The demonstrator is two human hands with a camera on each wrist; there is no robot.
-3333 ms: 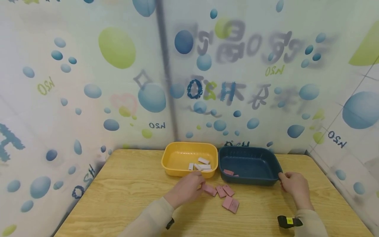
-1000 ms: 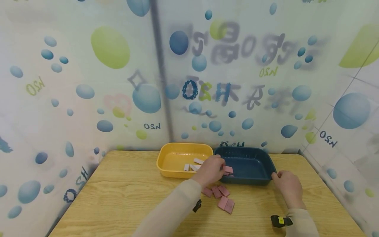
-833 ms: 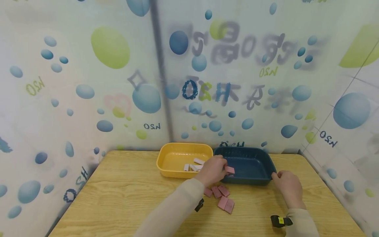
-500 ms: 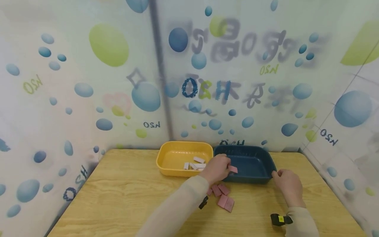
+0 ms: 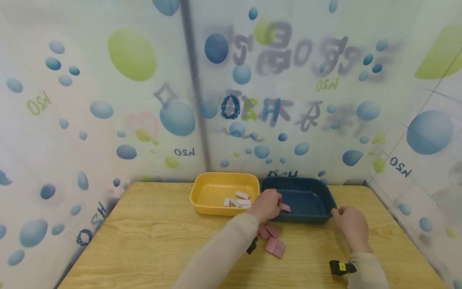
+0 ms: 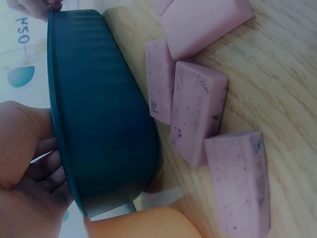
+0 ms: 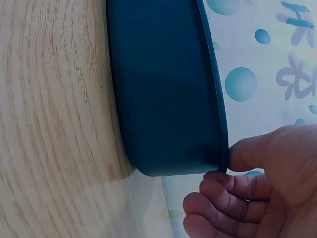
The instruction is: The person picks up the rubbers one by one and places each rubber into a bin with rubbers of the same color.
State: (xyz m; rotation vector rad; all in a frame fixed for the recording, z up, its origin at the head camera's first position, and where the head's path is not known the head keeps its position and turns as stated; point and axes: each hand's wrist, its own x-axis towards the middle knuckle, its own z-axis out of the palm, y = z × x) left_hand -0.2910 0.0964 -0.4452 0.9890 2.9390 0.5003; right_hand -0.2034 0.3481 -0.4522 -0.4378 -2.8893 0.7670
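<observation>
Wooden table (image 5: 162,237): left hand (image 5: 266,205) holds pink block (image 5: 286,208) only head view shows.

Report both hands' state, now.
Left hand: closed, holding a pink eraser.
Right hand: closed, pinching the dark blue tray at one corner.

We see the left hand (image 5: 265,205) holding a pink block (image 5: 285,207) in the blue tray (image 5: 306,198), the right hand (image 5: 351,224) gripping its rim, loose pink blocks (image 5: 271,245) on the surface (image 5: 162,241), white ones in the yellow tray (image 5: 213,192)
</observation>
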